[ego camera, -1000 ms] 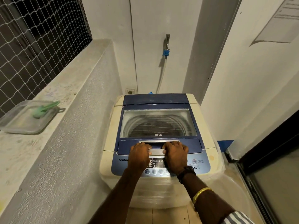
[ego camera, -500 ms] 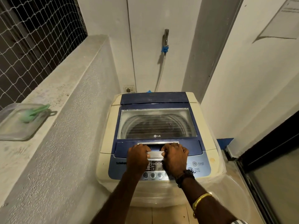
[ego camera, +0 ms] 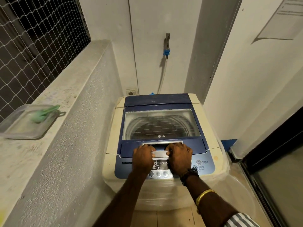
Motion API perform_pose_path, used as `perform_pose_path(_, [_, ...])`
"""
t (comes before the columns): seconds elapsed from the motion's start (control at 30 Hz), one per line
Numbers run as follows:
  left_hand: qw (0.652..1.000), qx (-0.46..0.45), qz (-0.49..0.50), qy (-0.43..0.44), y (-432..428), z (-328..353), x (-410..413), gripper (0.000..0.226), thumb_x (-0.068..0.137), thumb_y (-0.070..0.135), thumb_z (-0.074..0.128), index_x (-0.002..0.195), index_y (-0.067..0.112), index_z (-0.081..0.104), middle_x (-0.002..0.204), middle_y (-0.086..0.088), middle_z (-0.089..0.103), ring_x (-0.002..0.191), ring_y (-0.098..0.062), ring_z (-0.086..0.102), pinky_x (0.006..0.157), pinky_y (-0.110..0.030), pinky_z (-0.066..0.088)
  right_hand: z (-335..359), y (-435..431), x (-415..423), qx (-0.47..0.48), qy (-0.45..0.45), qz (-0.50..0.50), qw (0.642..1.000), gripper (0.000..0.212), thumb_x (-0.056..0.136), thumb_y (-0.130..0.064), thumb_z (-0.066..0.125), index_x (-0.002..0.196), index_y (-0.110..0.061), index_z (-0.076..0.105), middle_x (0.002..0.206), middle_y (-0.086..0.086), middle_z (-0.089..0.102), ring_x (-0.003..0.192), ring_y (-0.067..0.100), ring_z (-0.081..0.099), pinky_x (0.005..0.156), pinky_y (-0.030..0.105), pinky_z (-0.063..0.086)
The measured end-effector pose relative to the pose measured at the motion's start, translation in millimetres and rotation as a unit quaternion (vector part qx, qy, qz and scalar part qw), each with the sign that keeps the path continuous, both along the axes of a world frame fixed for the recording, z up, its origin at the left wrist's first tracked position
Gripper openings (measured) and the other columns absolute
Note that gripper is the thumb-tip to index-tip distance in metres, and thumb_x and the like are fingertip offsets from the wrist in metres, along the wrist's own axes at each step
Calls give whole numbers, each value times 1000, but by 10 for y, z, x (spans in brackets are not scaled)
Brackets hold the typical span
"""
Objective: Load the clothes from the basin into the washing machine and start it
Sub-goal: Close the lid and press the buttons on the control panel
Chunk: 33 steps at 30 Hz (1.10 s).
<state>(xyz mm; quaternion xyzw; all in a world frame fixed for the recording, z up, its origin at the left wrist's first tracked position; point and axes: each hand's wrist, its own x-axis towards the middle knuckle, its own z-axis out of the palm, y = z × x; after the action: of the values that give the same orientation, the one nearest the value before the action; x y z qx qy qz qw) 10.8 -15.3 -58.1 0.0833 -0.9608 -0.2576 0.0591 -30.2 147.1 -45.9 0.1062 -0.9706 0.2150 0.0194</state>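
Washing machine (ego camera: 113,138): top-loader, cream body with blue top. It stands in a narrow recess against the back wall, directly in front of the person.

Lid (ego camera: 161,123): glass window in a blue frame, lying flat and closed over the machine's drum. Ribbed drum wall visible through the glass; what lies inside cannot be told.

Lid handle (ego camera: 161,153): silver bar at the front edge of the lid, above the control panel (ego camera: 203,166).

Left hand (ego camera: 143,158): on the left end of the lid handle, fingers pressed together and curled over the bar into the recess, thumb on the bar.

Right hand (ego camera: 179,157): on the right end of the lid handle, gripping in the same way. Black band (ego camera: 189,175) at the wrist, gold bangle (ego camera: 204,194) up the forearm, striped sleeve (ego camera: 241,220) above that. Both hands cover part of the panel's display and buttons.

Clear plastic cover (ego camera: 164,194): draped over the machine's front.

Tap (ego camera: 167,41) with blue fitting: on the wall behind the machine; hose (ego camera: 163,76) drops from it toward the machine's rear.

Wall socket (ego camera: 131,92): just behind the machine's left rear corner.

Concrete ledge (ego camera: 54,102): runs along the machine's left, topped by netting (ego camera: 32,30).

Clear plastic container (ego camera: 24,126): on that ledge, well left of the machine, holding a green scoop (ego camera: 44,113).

Dark-framed door (ego camera: 278,161): to the machine's right.
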Motion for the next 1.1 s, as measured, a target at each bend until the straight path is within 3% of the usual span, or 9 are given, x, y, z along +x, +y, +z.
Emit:
perform_pose_path(0.27, [999,3,-39,34,-25,-87,155,37,99,33,51,134,22,57,130,2,60,123,-18,51,108,-35,31,-138,78,132,9,70,31,997,24,80,-20,65,102,-27,71,98,-1,68,95,27,60,85,41,43])
perform_pose_path(0.4, [996,6,-84,19,-69,-179,301,65,95,54,46,150,20,39,154,2,40,145,-18,31,123,-36,14,-272,93,237,-5,126,46,991,30,84,-17,65,114,-21,69,110,3,69,103,26,61,91,43,47])
perform_pose_path(0.5, [996,-15,-82,38,-54,-258,432,81,90,67,36,154,17,31,163,-2,24,152,-19,17,124,-35,5,-322,101,325,-21,144,35,989,36,86,-11,66,122,-14,66,124,10,64,113,31,59,96,46,49])
perform_pose_path(0.63, [997,-32,-25,64,22,-360,657,85,90,65,39,154,9,31,163,-8,22,152,-26,16,123,-44,14,-406,167,491,-19,143,10,989,36,93,-23,59,127,-12,63,135,14,59,124,34,54,102,49,47])
perform_pose_path(0.77, [998,-43,24,47,131,-330,777,82,90,62,39,149,6,38,157,-12,36,146,-32,32,117,-52,30,-484,251,619,-24,135,-5,991,44,100,-36,41,132,-13,61,139,14,58,128,34,52,106,53,45])
perform_pose_path(1.1, [990,-89,111,-12,448,-351,1003,81,92,61,28,145,2,45,152,-19,43,141,-37,41,112,-59,34,-489,626,860,-34,105,9,994,53,101,-44,38,141,-14,55,145,9,56,134,29,50,113,47,38])
